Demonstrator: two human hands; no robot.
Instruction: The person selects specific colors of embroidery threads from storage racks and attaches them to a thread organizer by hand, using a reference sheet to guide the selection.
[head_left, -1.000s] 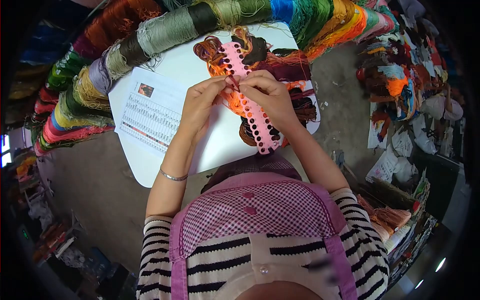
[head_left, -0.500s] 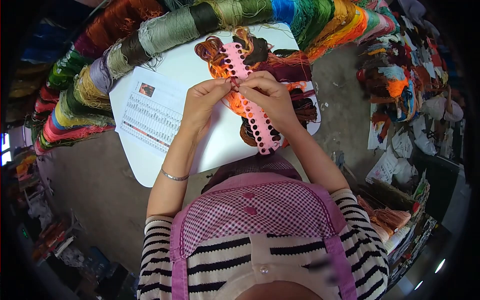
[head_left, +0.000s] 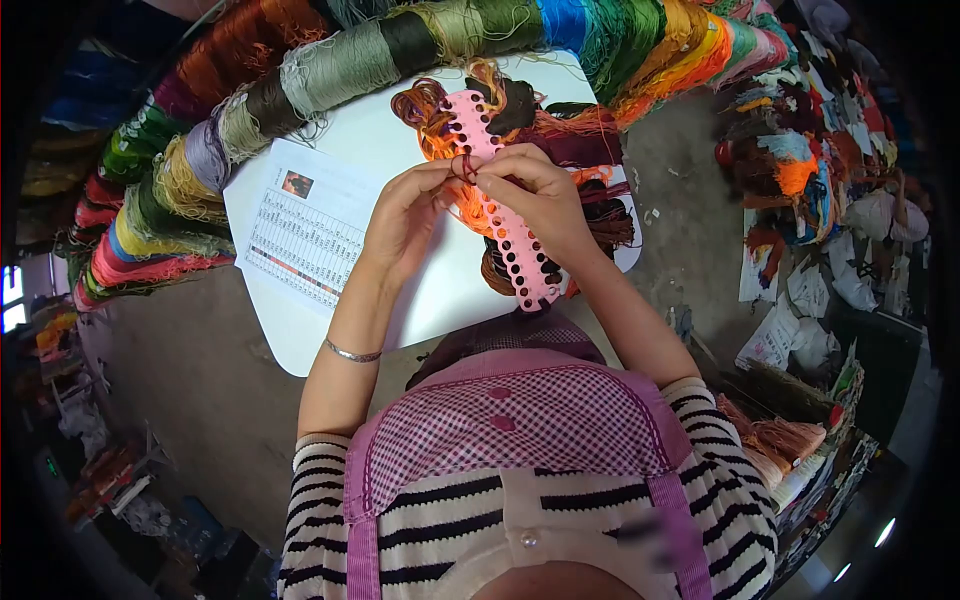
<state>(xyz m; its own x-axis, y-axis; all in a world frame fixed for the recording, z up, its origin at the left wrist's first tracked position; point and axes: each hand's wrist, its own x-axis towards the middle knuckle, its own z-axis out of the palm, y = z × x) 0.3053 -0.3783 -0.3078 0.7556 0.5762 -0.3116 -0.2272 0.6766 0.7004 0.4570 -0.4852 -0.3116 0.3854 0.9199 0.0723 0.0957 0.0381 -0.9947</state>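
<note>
A pink thread organizer card (head_left: 517, 243) with holes along both edges lies on the white table (head_left: 400, 315). Skeins of thread hang from it: orange (head_left: 437, 142), dark brown (head_left: 514, 106) and dark red (head_left: 590, 147). Over the card's upper half, my left hand (head_left: 405, 220) and my right hand (head_left: 540, 195) meet fingertip to fingertip. Between them is a loop of dark red thread (head_left: 466, 168). Both sets of fingers pinch this strand, the left at its left side and the right at its right side.
A printed chart (head_left: 300, 230) with a small picture lies left of the card. Rolls of coloured thread (head_left: 340, 70) arch along the table's far side. More thread bundles (head_left: 795, 170) and plastic bags (head_left: 815, 345) are off to the right, beyond the floor.
My left fingers have shifted and opened the red thread into a clearer loop. My right hand stays almost in place. The whole view has moved slightly.
</note>
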